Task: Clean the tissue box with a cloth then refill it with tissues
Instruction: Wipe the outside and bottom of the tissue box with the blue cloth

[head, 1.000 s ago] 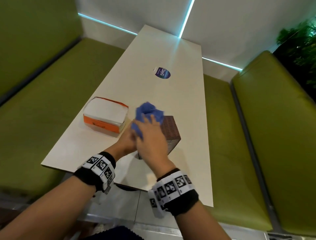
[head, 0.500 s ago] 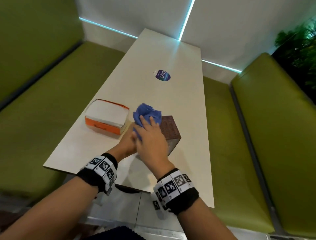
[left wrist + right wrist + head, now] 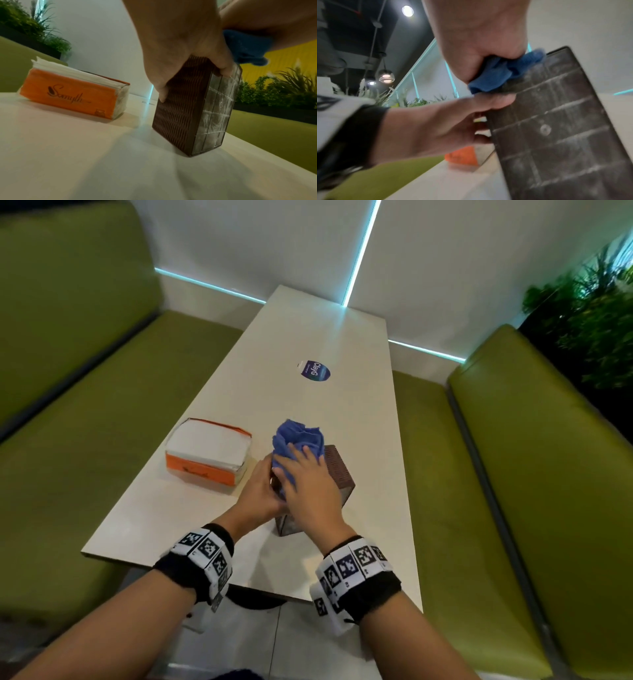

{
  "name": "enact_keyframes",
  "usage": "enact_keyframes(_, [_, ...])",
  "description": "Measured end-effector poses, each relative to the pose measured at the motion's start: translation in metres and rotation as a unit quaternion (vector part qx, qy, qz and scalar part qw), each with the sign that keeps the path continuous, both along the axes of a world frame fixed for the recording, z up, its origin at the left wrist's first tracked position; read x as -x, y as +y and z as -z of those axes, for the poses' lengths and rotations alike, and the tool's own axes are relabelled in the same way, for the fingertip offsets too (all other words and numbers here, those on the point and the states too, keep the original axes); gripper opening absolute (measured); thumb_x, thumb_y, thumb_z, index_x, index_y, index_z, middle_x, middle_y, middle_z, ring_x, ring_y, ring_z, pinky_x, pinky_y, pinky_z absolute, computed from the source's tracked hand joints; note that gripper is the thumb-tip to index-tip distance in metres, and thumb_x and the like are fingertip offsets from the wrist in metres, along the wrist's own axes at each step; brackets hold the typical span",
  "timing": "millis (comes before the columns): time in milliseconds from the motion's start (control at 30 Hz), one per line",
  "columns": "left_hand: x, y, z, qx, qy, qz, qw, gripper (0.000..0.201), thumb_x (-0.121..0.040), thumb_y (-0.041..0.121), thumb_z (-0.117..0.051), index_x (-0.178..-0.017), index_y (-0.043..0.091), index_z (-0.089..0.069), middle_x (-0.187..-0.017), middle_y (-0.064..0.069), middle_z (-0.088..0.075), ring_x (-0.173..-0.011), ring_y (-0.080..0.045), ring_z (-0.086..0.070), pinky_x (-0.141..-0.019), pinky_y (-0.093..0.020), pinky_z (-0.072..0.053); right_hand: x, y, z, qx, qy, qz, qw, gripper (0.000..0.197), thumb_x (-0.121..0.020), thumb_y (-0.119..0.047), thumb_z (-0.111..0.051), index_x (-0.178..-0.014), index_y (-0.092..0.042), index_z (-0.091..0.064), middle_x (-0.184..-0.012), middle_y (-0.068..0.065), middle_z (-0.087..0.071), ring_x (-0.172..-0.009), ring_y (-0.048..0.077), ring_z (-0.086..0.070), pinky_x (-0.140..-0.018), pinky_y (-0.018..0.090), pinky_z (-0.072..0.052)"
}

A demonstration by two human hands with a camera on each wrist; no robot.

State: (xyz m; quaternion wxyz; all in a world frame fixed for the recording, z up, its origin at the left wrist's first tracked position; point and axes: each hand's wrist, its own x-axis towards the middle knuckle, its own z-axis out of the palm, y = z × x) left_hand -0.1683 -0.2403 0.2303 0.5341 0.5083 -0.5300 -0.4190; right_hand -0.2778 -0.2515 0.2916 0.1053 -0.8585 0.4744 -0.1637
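A brown ribbed tissue box stands on end, tilted, on the white table. My left hand grips its left side, with fingers curled over the ribbed wall. A bunched blue cloth is held in my right hand and pressed against the box's top near corner. The right wrist view shows the cloth pinched against the box's dusty gridded clear face. An orange pack of white tissues lies to the left.
A round blue sticker lies farther along the table. Green bench seats flank both long sides. The near table edge is just in front of my wrists. Plants stand at the far right.
My right hand has slid the cloth a little to the left over the box. The left hand keeps its hold and the box stays in place.
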Motion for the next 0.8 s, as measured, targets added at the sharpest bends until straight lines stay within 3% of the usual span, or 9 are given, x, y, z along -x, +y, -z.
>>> enact_keyframes(167, [-0.014, 0.007, -0.011, -0.077, 0.017, 0.026, 0.997, 0.101, -0.043, 0.027, -0.095, -0.130, 0.030, -0.043, -0.128, 0.003, -0.053, -0.119, -0.010, -0.055, -0.099, -0.040, -0.051, 0.071, -0.038, -0.006, -0.122, -0.175, 0.161, 0.964, 0.027, -0.099, -0.031, -0.048, -0.120, -0.025, -0.064, -0.135, 0.007, -0.058, -0.129, 0.026, -0.050, -0.104, 0.038, -0.042])
enact_keyframes(267, [-0.034, 0.021, -0.023, -0.099, 0.159, 0.036, 0.982, 0.103, -0.038, 0.032, -0.098, -0.127, 0.034, -0.046, -0.128, 0.004, -0.058, -0.116, -0.012, -0.061, -0.091, -0.032, -0.054, 0.122, -0.031, -0.017, -0.282, -0.488, 0.263, 0.783, 0.029, -0.099, -0.024, -0.051, -0.124, -0.016, -0.061, -0.124, 0.020, -0.062, -0.107, 0.036, -0.063, -0.090, 0.041, -0.056])
enact_keyframes(333, [-0.050, 0.028, -0.031, -0.096, 0.250, 0.032, 0.963, 0.105, -0.037, 0.034, -0.098, -0.129, 0.029, -0.048, -0.129, -0.004, -0.061, -0.111, -0.017, -0.066, -0.082, -0.031, -0.056, 0.145, -0.013, -0.016, -0.371, -0.611, 0.216, 0.665, 0.045, -0.095, -0.027, -0.055, -0.138, -0.016, -0.049, -0.130, 0.014, -0.057, -0.097, 0.024, -0.069, -0.074, 0.030, -0.061])
enact_keyframes(400, [-0.058, 0.032, -0.038, -0.095, 0.296, 0.057, 0.949, 0.106, -0.040, 0.032, -0.098, -0.133, 0.022, -0.047, -0.128, -0.011, -0.063, -0.112, -0.024, -0.065, -0.081, -0.034, -0.057, 0.149, 0.007, -0.011, -0.431, -0.637, 0.167, 0.617, 0.071, -0.080, -0.042, -0.068, -0.141, -0.017, -0.043, -0.135, 0.007, -0.055, -0.097, 0.014, -0.071, -0.076, 0.028, -0.060])
enact_keyframes(500, [-0.054, 0.037, -0.049, -0.098, 0.351, 0.088, 0.927, 0.087, -0.047, 0.027, -0.096, -0.125, 0.014, -0.058, -0.115, -0.013, -0.070, -0.099, -0.024, -0.070, -0.074, -0.031, -0.059, 0.123, 0.032, -0.013, -0.508, -0.603, 0.097, 0.608, 0.103, -0.050, -0.051, -0.087, -0.136, -0.009, -0.051, -0.131, 0.014, -0.060, -0.102, 0.024, -0.067, -0.077, 0.033, -0.061])
enact_keyframes(600, [-0.037, 0.040, -0.059, -0.110, 0.402, 0.084, 0.905, 0.020, -0.087, 0.003, -0.063, -0.086, 0.014, -0.079, -0.084, -0.008, -0.076, -0.069, -0.015, -0.073, -0.060, -0.025, -0.058, 0.098, 0.047, -0.019, -0.530, -0.599, 0.014, 0.599, 0.084, -0.026, -0.039, -0.098, -0.101, -0.011, -0.075, -0.100, 0.014, -0.075, -0.078, 0.025, -0.073, -0.059, 0.029, -0.060])
enact_keyframes(667, [-0.031, 0.041, -0.059, -0.110, 0.395, 0.103, 0.906, 0.051, -0.094, -0.005, -0.038, -0.075, 0.016, -0.081, -0.079, -0.006, -0.077, -0.067, -0.014, -0.074, -0.057, -0.023, -0.058, 0.092, 0.047, -0.019, -0.521, -0.575, 0.006, 0.631, 0.085, -0.037, -0.041, -0.096, -0.112, -0.014, -0.068, -0.109, 0.008, -0.073, -0.095, 0.023, -0.071, -0.075, 0.028, -0.058])
enact_keyframes(733, [-0.033, 0.044, -0.067, -0.115, 0.393, 0.106, 0.906, 0.019, -0.081, 0.003, -0.066, -0.082, 0.016, -0.081, -0.087, -0.007, -0.077, -0.077, -0.016, -0.075, -0.061, -0.024, -0.059, 0.095, 0.038, -0.013, -0.518, -0.562, 0.017, 0.645, 0.090, -0.048, -0.036, -0.094, -0.126, -0.012, -0.055, -0.122, 0.011, -0.067, -0.110, 0.028, -0.066, -0.085, 0.031, -0.056])
enact_keyframes(800, [-0.048, 0.042, -0.064, -0.117, 0.348, 0.147, 0.918, 0.063, -0.050, 0.019, -0.094, -0.108, 0.015, -0.072, -0.106, -0.010, -0.074, -0.096, -0.022, -0.072, -0.073, -0.030, -0.059, 0.097, 0.032, -0.014, -0.511, -0.542, 0.022, 0.667, 0.092, -0.054, -0.030, -0.093, -0.133, -0.010, -0.050, -0.130, 0.014, -0.062, -0.116, 0.031, -0.062, -0.089, 0.035, -0.054])
